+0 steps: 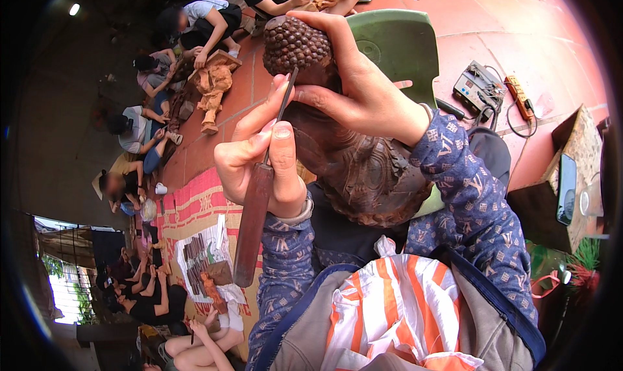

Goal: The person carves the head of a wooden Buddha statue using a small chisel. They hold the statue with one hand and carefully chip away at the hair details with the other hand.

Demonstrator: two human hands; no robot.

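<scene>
A dark brown carved wooden statue (363, 170) with a head of rounded, bead-like curls (295, 45) lies tilted across my lap. My right hand (363, 88) is closed around the statue's head, thumb on one side and fingers over the top. In my left hand (263, 153) is a carving chisel (253, 225), pinched along its thin metal shaft, with its reddish-brown wooden handle pointing down toward me. The chisel's tip meets the lower edge of the curls. My right hand hides part of the statue's face.
Beyond the statue stands a green plastic chair (399, 46). At right are a grey control box (479, 85), an orange power strip (519, 97) and a wooden block (574, 170) bearing a phone (566, 189). Several chisels (195, 264) lie on a patterned mat (195, 202). Several people sit carving at left.
</scene>
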